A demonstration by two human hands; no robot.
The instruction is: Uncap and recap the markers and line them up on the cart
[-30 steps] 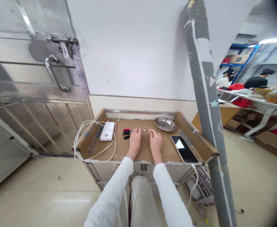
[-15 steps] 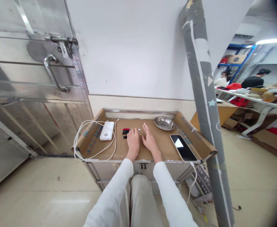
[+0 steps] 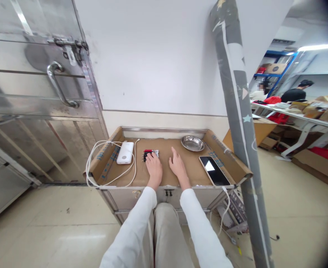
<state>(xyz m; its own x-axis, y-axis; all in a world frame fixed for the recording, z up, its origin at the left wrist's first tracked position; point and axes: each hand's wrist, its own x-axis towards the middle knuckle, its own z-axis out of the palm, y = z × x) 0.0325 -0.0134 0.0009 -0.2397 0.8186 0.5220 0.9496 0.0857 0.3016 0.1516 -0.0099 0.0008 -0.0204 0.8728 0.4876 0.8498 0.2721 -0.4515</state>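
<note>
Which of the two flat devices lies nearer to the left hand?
The white power bank, just left of the left hand; the black phone lies beyond the right hand.

The small screwdrivers (image 3: 150, 152), red- and black-handled with silvery ends, lay bunched side by side on the brown cardboard (image 3: 193, 163), at the fingertips of my left hand (image 3: 154, 169).

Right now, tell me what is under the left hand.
The left hand lies palm down on the cardboard liner; it covers the near ends of the red and black tools. Anything beneath the palm is hidden.
</note>
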